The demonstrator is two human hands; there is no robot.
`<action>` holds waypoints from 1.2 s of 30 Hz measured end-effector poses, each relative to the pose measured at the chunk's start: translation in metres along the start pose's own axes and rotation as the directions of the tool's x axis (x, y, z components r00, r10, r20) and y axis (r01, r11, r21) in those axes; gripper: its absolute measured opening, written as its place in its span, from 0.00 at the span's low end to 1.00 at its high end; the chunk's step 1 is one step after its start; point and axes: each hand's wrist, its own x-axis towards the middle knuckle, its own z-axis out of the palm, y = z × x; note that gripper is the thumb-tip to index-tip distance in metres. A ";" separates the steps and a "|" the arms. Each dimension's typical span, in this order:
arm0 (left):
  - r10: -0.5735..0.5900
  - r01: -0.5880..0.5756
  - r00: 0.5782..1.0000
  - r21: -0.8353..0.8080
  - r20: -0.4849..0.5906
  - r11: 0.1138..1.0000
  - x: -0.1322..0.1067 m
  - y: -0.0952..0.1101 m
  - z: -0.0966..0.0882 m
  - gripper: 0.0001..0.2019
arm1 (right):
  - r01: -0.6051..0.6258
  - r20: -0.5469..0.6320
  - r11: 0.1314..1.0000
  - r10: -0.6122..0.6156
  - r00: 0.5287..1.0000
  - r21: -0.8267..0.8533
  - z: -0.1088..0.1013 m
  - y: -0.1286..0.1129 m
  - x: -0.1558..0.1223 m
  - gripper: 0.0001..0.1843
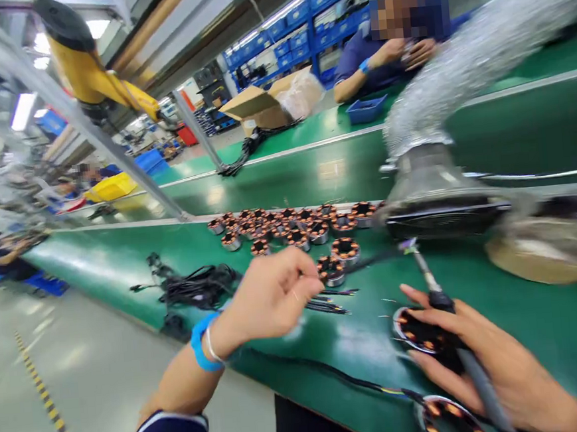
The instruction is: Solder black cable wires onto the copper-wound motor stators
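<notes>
My left hand [269, 297] hovers over the green bench with its fingers pinched together near a bundle of thin black wires [332, 302]; what it pinches is too small to name. A blue wristband [201, 346] circles that wrist. My right hand [480, 361] holds a soldering iron [437, 297] like a pen, tip pointing up and away. Its fingers also rest on a round motor stator [417, 331] with copper windings. Another stator [452, 419] lies at the bench's near edge.
Several stators [289, 229] are grouped mid-bench. A silver flexible duct with a black hood [437, 197] stands at right. Black cable bundles [199, 286] lie at left. Across the green conveyor [290, 176] a person [380, 55] sits by a blue tray [365, 109] and cardboard boxes [260, 108].
</notes>
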 end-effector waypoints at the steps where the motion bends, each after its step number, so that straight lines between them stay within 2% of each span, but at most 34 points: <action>1: -0.022 0.024 0.992 -0.012 0.124 1.000 -0.002 0.000 0.024 0.07 | 0.017 0.018 1.000 -0.017 1.000 -0.002 -0.005 -0.005 0.002 0.22; 3: -0.048 0.046 0.970 0.016 0.237 0.999 -0.006 -0.005 0.061 0.07 | -0.024 -0.045 1.000 0.024 0.999 0.011 -0.011 -0.015 0.008 0.23; 5: -0.054 0.037 0.959 0.064 0.278 0.997 -0.008 -0.013 0.082 0.07 | -0.105 -0.102 0.994 0.108 0.989 0.033 -0.014 -0.026 0.014 0.22; 7: -0.048 0.016 0.946 0.100 0.320 0.995 -0.008 -0.020 0.088 0.06 | -0.124 -0.141 0.989 0.134 0.981 0.078 -0.014 -0.034 0.022 0.20; 11: -0.037 -0.015 0.891 0.110 0.453 0.994 -0.005 -0.019 0.080 0.08 | -0.107 -0.174 0.985 0.130 0.976 0.136 -0.012 -0.044 0.035 0.16; 12: -0.024 -0.015 0.888 0.080 0.459 0.997 -0.003 -0.015 0.079 0.10 | -0.103 -0.165 0.983 0.128 0.978 0.154 -0.012 -0.045 0.037 0.16; 16: 0.080 -0.013 0.936 -0.193 0.342 0.981 0.007 -0.004 0.089 0.18 | -0.078 -0.117 0.972 0.106 0.987 0.220 -0.006 -0.045 0.045 0.16; 18: 0.092 0.056 0.924 -0.369 0.371 0.928 0.010 -0.003 0.101 0.20 | -0.072 -0.121 0.969 0.102 0.987 0.235 -0.002 -0.044 0.045 0.16; 21: 0.022 0.283 0.873 -0.543 0.487 0.791 0.008 -0.010 0.119 0.23 | -0.086 -0.133 0.967 0.121 0.984 0.241 0.003 -0.042 0.044 0.16; 23: -0.013 0.355 0.860 -0.580 0.510 0.734 0.002 -0.018 0.127 0.25 | -0.106 -0.106 0.958 0.138 0.985 0.268 0.006 -0.041 0.042 0.17; 26: 0.010 0.327 0.877 -0.611 0.481 0.721 -0.006 -0.027 0.133 0.24 | -0.089 -0.095 0.953 0.121 0.988 0.288 0.009 -0.040 0.042 0.18; 30: 0.020 0.278 0.912 -0.656 0.409 0.702 -0.016 -0.028 0.137 0.16 | -0.036 -0.203 0.980 0.076 0.976 0.196 0.014 -0.044 0.045 0.16; 33: -0.079 0.295 0.941 -0.682 0.330 0.669 -0.022 -0.026 0.143 0.15 | -0.070 -0.258 0.987 0.106 0.960 0.144 0.019 -0.051 0.047 0.14; 36: -0.219 0.362 0.932 -0.737 0.288 0.571 -0.025 -0.021 0.147 0.17 | -0.108 -0.272 0.988 0.135 0.953 0.110 0.026 -0.055 0.046 0.13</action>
